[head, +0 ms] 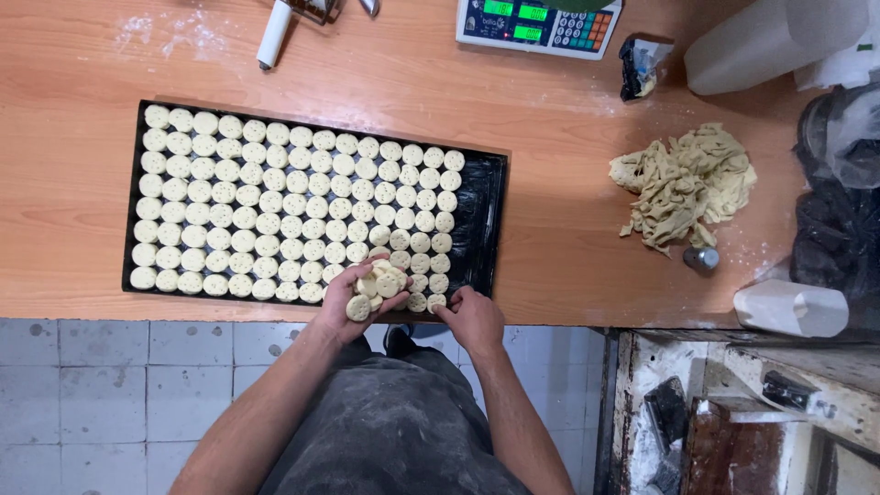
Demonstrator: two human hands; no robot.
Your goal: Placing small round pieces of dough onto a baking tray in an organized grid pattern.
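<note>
Pale dough rounds [293, 202] fill the black tray [486, 197] in rows from its left end; the left hand [353, 298] cups a loose stack of rounds [378, 284] at the near edge, while the right hand's [472, 316] fingertips pinch one round [436, 301] onto the last row. Best to seat each round snug against its neighbour, I judge. Further right lie a scale [536, 23], a small dark packet [640, 66], dough scraps [686, 183] and white plastic-wrapped bundles [790, 309].

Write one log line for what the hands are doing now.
left hand: holds dough rounds | right hand: touches round on black tray | tray: nearly full
</note>
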